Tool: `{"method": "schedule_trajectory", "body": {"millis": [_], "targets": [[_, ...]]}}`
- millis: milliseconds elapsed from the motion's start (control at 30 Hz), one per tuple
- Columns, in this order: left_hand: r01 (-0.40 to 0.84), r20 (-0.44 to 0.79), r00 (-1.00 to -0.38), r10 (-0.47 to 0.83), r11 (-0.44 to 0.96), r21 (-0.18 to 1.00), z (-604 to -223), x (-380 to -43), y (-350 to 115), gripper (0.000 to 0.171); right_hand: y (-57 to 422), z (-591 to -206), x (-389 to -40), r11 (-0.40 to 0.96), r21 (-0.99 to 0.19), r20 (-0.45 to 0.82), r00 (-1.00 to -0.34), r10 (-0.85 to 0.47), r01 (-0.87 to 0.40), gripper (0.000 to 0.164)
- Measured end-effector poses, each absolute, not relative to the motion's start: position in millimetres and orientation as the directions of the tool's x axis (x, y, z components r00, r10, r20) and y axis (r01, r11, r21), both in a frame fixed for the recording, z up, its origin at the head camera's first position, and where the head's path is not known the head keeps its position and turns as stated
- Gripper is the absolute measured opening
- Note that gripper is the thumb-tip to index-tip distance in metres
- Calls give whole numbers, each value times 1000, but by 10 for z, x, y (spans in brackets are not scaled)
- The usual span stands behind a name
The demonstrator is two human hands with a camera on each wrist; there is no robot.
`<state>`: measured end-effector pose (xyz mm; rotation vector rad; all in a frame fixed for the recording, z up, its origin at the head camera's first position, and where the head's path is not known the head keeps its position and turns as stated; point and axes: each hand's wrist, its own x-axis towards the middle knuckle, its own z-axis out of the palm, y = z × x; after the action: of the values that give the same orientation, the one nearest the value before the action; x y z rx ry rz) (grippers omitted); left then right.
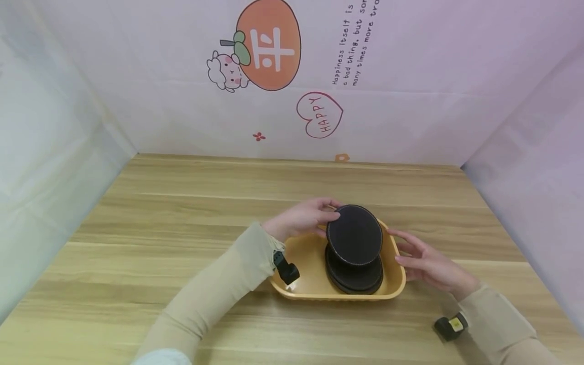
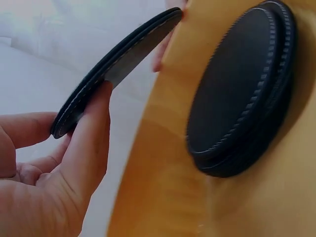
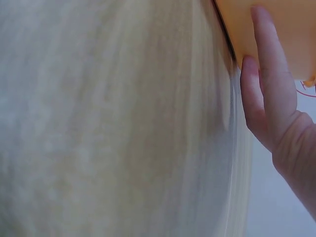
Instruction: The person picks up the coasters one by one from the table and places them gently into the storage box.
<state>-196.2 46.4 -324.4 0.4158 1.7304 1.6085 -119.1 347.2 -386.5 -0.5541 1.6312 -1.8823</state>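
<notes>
My left hand (image 1: 298,219) pinches a round black coaster (image 1: 355,234) with pale edge stitching. In the left wrist view the thumb lies under this coaster (image 2: 112,57), which is tilted. More black coasters sit in a stack (image 1: 356,282) below it, inside a yellow-orange plastic basket (image 1: 303,261); how many is unclear. At the basket's right end is my right hand (image 1: 433,266). Its fingers are fairly straight and touch the basket's outer wall, as the right wrist view shows at the fingers (image 3: 271,64).
The basket stands on a wood-grain table (image 1: 182,213). Pale printed sheeting (image 1: 182,101) rises at the back and both sides. Each wrist wears a small black camera, one on the left (image 1: 286,268) and one on the right (image 1: 449,327).
</notes>
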Motion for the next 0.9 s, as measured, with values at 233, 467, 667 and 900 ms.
{"method": "schedule_trajectory", "body": {"millis": [233,467,667,900], "targets": [[-221,-346,-631,694,266,938,-3393,-1946,511,37,3451,-3871,-1200,-90,-982,-64,-743,-666,164,57],[-238,-389,-590,707,308,921,-3509,-1958,547,33,3461,-3874,-1209,-85,-981,-74,-742,-666,174,58],[-236,-409,-583,702,336,912,-3545,-1964,552,34,3456,-3866,-1212,-99,-979,-65,-735,-675,177,58],[-161,-401,-628,668,392,906,-3571,-1965,530,33,3456,-3881,-1202,-91,-981,-67,-741,-668,170,58]]}}
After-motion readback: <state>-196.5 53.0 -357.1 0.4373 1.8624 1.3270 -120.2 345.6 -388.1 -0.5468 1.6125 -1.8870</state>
